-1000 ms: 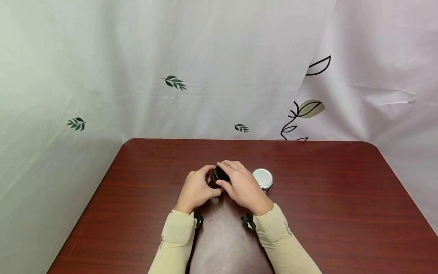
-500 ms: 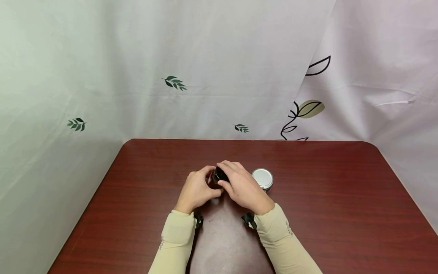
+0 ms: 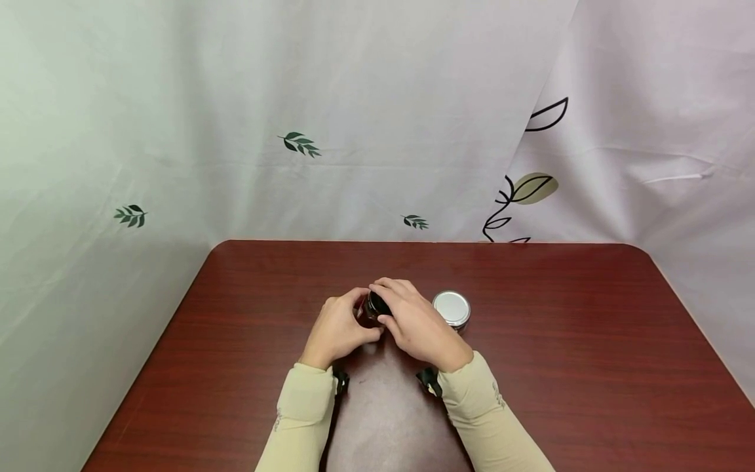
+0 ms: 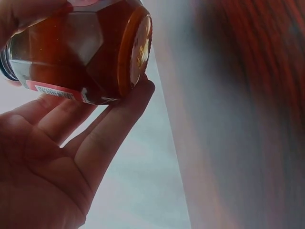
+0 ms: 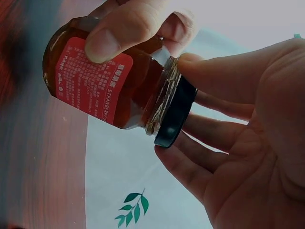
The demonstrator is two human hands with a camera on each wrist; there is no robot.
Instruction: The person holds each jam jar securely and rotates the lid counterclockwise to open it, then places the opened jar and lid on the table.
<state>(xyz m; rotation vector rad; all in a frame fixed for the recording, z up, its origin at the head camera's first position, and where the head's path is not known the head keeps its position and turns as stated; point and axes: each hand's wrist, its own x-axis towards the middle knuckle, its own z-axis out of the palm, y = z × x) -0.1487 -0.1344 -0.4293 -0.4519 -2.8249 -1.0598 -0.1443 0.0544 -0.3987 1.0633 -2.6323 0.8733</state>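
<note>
My left hand [image 3: 337, 330] grips a glass jar [image 4: 78, 47] of amber-red contents, its thumb pressing the red label [image 5: 90, 90], which reads "STRAWBERRY". In the right wrist view the jar lies tilted, its base to the left. My right hand [image 3: 420, 328] holds the black lid [image 5: 176, 114] at the jar's mouth, with thumb and fingers curled round its rim. A strip of ridged clear neck shows between lid and jar body. The jar is raised off the table, and in the head view the hands hide much of it.
A round container with a silver lid [image 3: 452, 308] stands on the table just right of my right hand. The red-brown wooden table [image 3: 560, 341] runs back to a pale cloth backdrop [image 3: 377, 98] with leaf prints.
My right hand has turned slightly on the lid, its fingertips shifting a little left and its thumb a little right. The left hand keeps its hold on the jar.
</note>
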